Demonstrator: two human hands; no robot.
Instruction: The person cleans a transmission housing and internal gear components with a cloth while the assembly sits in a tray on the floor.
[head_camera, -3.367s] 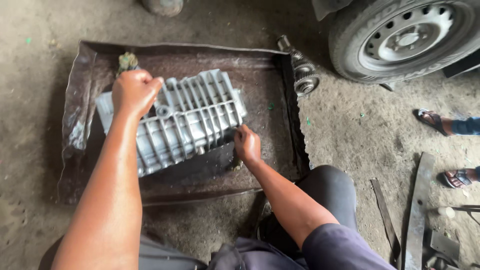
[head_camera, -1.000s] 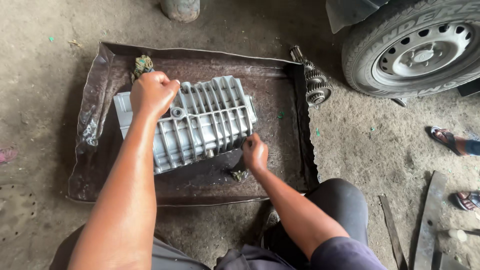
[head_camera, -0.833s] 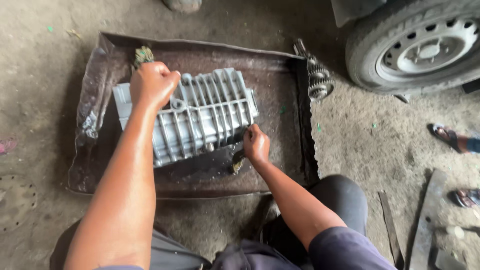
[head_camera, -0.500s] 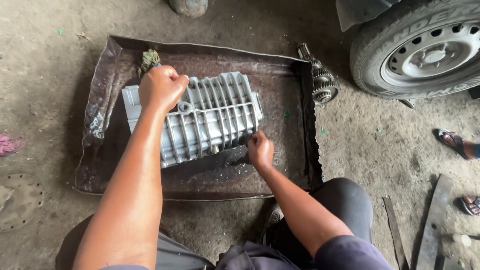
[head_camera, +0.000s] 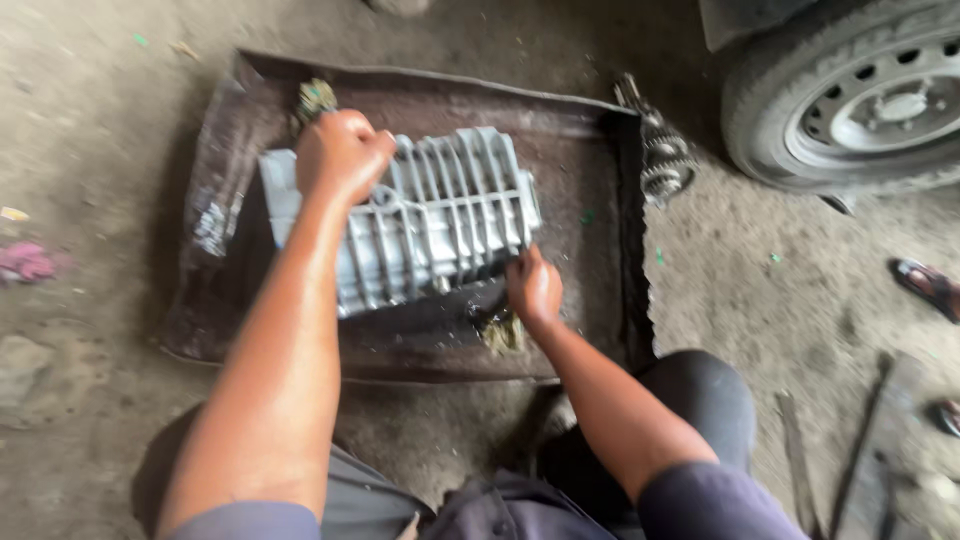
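A ribbed grey metal casing (head_camera: 440, 215) lies in a shallow dark metal tray (head_camera: 420, 95) on the ground. My left hand (head_camera: 340, 155) grips the casing's upper left part with closed fingers. My right hand (head_camera: 533, 288) is closed on a dirty greenish rag or brush (head_camera: 500, 332) at the casing's lower right edge; what it holds is blurred. A second greenish wad (head_camera: 315, 97) lies at the tray's far side, above my left hand.
A gear shaft (head_camera: 655, 150) rests against the tray's right rim. A vehicle wheel (head_camera: 860, 95) stands at the upper right. Another person's sandalled foot (head_camera: 928, 285) shows at the right edge. Metal bars (head_camera: 870, 470) lie at the lower right. A pink scrap (head_camera: 25, 262) lies left.
My right hand has slid a little lower along the casing's bottom edge. My left hand keeps its grip on the casing. The view has shifted slightly.
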